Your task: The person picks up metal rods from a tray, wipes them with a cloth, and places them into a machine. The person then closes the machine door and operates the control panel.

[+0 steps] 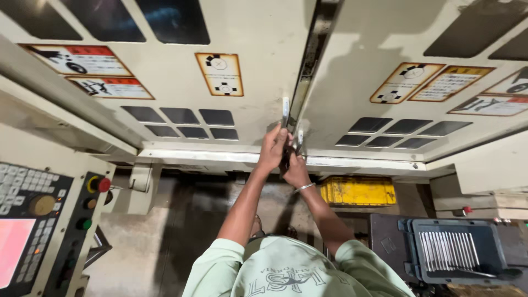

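At the seam where two cream metal machine doors [258, 82] meet, both arms stretch forward. The left hand [273, 147] is curled closed around a silver bar handle [285, 111]; the right hand [296, 169], a bangle on its wrist, grips a second silver handle [300, 139] just right.

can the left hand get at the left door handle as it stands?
Probably yes: the left hand is already up at the left door handle, fingers beside its lower end, and nothing lies between them. The right hand sits lower, out of its way.
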Action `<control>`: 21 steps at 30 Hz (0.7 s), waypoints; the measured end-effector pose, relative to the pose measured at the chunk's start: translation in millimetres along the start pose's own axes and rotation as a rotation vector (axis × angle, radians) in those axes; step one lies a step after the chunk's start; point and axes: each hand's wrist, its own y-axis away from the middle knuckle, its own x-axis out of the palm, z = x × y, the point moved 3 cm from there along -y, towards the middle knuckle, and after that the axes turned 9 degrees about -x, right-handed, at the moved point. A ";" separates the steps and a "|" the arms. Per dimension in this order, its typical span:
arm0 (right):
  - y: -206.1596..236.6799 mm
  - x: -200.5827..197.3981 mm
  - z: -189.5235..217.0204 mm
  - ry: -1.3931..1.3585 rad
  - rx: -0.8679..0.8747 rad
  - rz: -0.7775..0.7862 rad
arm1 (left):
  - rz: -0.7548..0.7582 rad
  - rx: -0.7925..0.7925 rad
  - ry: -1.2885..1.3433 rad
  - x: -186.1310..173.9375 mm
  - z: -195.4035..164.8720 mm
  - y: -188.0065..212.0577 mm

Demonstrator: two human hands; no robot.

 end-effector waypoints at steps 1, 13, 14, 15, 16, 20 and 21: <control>-0.2 -0.1 0.0 -0.039 0.033 0.009 | -0.007 -0.004 -0.005 0.7 0.4 -0.1; -1.6 0.4 0.0 0.057 -0.025 0.018 | -0.038 0.014 -0.044 1.8 -9.5 2.5; -1.6 -0.2 0.0 0.061 -0.032 0.019 | -0.042 0.016 -0.041 1.7 -10.2 2.6; -1.4 0.0 0.1 0.061 -0.041 0.022 | -0.045 0.008 -0.044 1.8 -10.1 3.0; -1.1 0.0 0.3 0.059 -0.052 0.024 | -0.049 0.002 -0.049 1.7 -9.8 3.3; 0.5 -1.1 -1.4 0.018 -0.080 0.024 | -0.032 -0.010 -0.036 1.1 -7.0 2.1; 0.2 -1.0 -1.5 0.007 -0.079 0.028 | -0.034 -0.021 -0.032 1.2 -5.4 1.7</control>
